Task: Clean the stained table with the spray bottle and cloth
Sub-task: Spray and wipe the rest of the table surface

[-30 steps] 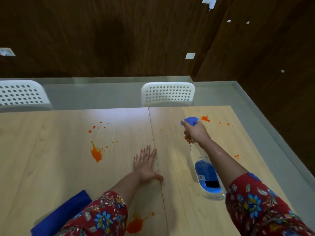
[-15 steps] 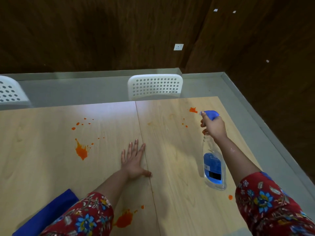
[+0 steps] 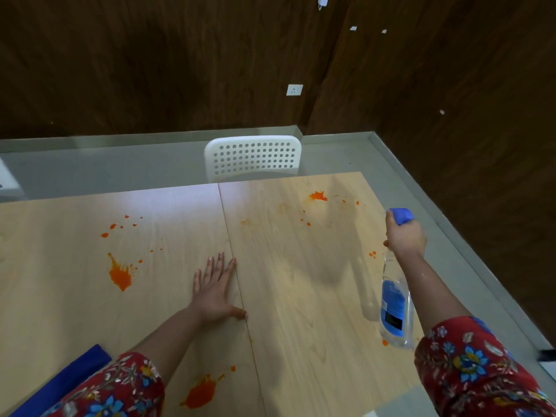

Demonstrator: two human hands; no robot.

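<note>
The light wooden table (image 3: 301,281) carries orange stains: a big splat at the left (image 3: 120,273), one near the front (image 3: 200,392), and one at the far right (image 3: 318,196) with small drops around it. My right hand (image 3: 404,237) grips the neck of a clear spray bottle (image 3: 394,308) with blue liquid and a blue nozzle, held above the table's right side. Flat on the table near the middle seam lies my left hand (image 3: 215,288), fingers spread, holding nothing. A blue cloth (image 3: 69,377) rests at the front left, partly hidden by my sleeve.
A white perforated chair (image 3: 252,156) stands behind the table's far edge, and part of another shows at the far left (image 3: 7,182). Grey floor runs along the right side, with dark wood walls beyond.
My right hand has carried the spray bottle to the right, away from the far stain toward the table's right edge. The left hand has stayed flat on the table.
</note>
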